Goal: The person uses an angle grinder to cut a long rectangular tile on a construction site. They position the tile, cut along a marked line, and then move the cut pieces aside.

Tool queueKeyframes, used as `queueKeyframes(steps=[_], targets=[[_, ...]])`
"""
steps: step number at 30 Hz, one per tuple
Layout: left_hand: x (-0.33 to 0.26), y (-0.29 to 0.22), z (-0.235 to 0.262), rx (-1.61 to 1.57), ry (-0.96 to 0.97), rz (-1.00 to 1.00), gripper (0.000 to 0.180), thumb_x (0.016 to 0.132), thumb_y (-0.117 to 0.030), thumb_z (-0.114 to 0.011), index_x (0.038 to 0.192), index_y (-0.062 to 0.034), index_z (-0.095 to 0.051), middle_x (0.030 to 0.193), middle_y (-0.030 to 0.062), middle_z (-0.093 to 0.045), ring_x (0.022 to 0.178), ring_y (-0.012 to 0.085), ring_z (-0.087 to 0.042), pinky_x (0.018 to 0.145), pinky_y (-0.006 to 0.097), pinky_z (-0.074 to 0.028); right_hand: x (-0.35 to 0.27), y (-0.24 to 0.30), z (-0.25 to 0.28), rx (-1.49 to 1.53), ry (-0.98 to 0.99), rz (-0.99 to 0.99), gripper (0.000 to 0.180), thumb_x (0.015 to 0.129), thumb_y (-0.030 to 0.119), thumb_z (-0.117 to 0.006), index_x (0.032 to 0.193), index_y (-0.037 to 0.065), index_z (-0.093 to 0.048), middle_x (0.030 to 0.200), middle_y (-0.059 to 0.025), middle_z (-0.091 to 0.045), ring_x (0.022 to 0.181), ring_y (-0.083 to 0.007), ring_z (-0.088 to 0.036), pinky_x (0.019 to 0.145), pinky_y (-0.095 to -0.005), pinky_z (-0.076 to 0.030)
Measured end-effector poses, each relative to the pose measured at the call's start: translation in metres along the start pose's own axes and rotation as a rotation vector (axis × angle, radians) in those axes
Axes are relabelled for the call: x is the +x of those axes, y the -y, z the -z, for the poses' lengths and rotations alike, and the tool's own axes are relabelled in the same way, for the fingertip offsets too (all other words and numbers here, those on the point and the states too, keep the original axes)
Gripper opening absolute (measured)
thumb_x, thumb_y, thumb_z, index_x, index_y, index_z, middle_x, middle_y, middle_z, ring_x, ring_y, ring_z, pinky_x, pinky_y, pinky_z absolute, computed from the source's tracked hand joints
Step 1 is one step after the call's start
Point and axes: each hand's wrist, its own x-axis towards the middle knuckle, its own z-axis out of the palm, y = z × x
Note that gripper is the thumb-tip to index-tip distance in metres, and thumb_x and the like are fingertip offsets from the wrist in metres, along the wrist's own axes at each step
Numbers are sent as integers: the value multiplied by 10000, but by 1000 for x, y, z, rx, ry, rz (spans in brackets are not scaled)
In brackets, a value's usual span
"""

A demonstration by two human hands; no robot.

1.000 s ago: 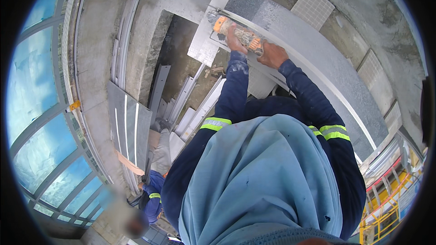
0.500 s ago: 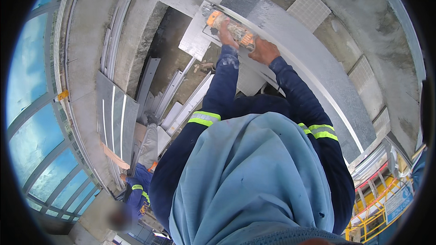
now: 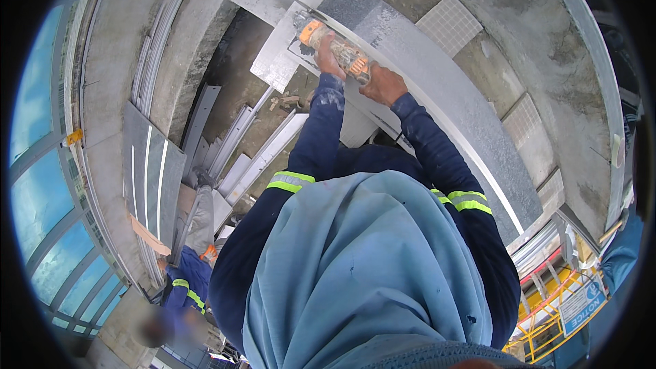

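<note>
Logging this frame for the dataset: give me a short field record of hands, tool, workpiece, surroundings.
left hand: gripping the front of the orange power tool
right hand: gripping the rear of the same tool
tool position: at the near end of the long grey stone slab, resting on it
tool disc: not clearly visible
slab: speckled grey, runs diagonally to the lower right
below left: pale metal strips lying on the floor
other person: co-worker in blue with reflective bands, lower left

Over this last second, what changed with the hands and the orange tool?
Little changed: both hands, left hand and right hand, keep gripping the orange power tool against the end of the grey stone slab. The view itself shifted slightly. The co-worker below remains beside the stacked panels.
</note>
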Motion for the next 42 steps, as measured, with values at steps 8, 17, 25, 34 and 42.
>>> queueKeyframes(steps=[8,17,25,34,42], targets=[[16,-10,3,7,11,16,383,828,-271,-734,1122,-51,-623,973,65,-636,850,229,-670,755,399,-570,17,9,-3,13,-2,11,548,739,313,-742,1093,-78,-592,1000,-316,-693,962,-449,-690,867,-490,-545],[18,-7,5,21,15,7,394,822,-258,-737,1130,-38,-625,967,62,-639,816,220,-669,740,388,-572,13,8,-2,12,18,-24,550,744,330,-733,1110,-59,-599,1023,-305,-698,1001,-429,-691,903,-484,-536],[-4,1,0,10,27,-18,389,831,-279,-735,1125,-47,-628,984,51,-638,851,209,-662,760,374,-561,-6,3,3,4,29,-39,539,751,317,-734,1121,-48,-590,1031,-298,-697,989,-426,-692,896,-482,-538],[11,-3,6,48,60,7,421,830,-296,-733,1157,-77,-581,969,54,-614,871,223,-657,768,392,-564,2,8,2,-7,9,-2,459,760,263,-719,1095,-33,-617,1019,-255,-711,996,-379,-701,877,-461,-547],[15,-9,2,79,17,10,396,822,-286,-732,1123,-64,-598,960,66,-627,828,230,-667,739,391,-570,9,9,-3,-3,-8,5,492,761,273,-709,1122,-42,-600,1036,-256,-709,1007,-387,-696,887,-465,-545]])
